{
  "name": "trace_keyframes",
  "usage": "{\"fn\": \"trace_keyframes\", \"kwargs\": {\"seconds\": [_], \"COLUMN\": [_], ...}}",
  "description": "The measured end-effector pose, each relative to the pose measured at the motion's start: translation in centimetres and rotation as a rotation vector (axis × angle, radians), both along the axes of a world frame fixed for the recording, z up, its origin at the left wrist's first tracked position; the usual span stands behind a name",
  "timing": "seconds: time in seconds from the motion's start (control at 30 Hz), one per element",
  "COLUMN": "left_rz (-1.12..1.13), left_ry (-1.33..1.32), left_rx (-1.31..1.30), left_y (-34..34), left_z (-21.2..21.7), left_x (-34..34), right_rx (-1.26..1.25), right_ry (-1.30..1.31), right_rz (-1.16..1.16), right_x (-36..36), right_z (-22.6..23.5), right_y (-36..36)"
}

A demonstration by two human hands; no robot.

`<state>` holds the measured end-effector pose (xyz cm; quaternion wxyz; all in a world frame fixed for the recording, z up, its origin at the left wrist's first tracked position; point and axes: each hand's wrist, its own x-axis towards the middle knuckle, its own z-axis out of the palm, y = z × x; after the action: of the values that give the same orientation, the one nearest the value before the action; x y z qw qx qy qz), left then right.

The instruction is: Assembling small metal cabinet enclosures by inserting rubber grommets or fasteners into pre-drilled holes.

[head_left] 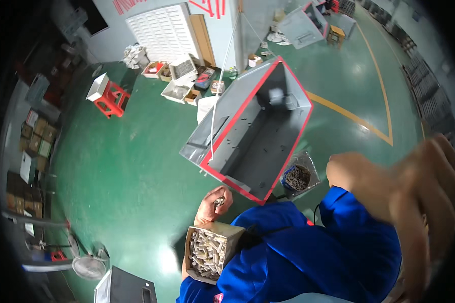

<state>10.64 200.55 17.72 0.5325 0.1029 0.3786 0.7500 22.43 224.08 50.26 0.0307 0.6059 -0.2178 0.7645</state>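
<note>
My left hand (215, 204) is closed, its fingers curled round a few small pale pieces (219, 201) that show in the palm. Just below it, an open cardboard box (229, 233) rests against my left forearm, full of short, pale cylindrical pieces (207, 255). Beyond my hands a grey metal cabinet (258, 136) lies tilted with its open side up and red strips along its rim; small dark fittings dot its inside wall. My right hand (422, 194) is raised close to the camera at the right, bent at the wrist and blurred; its fingertips are hard to make out.
A tray of dark screw-like pieces (297, 178) stands by the cabinet's near right corner. A white cord (222, 96) hangs down to the cabinet's left rim. A red stool (110, 101), parts bins (182, 70) and a fan (89, 266) stand to the left.
</note>
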Motion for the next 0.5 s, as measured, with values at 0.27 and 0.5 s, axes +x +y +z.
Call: {"fn": "trace_keyframes", "kwargs": {"seconds": [0.27,0.5], "left_rz": [-0.063,-0.068], "left_ry": [-0.001,-0.087], "left_rx": [-0.024,-0.006], "left_y": [-0.6,-1.4], "left_z": [0.8,0.5], "left_x": [0.8,1.3], "right_rx": [0.077,1.137], "right_ry": [-0.303,-0.652], "right_rz": [-0.345,-0.492], "right_x": [-5.5,-8.9], "right_z": [-9.0,-19.8], "right_y": [7.3,7.1]}}
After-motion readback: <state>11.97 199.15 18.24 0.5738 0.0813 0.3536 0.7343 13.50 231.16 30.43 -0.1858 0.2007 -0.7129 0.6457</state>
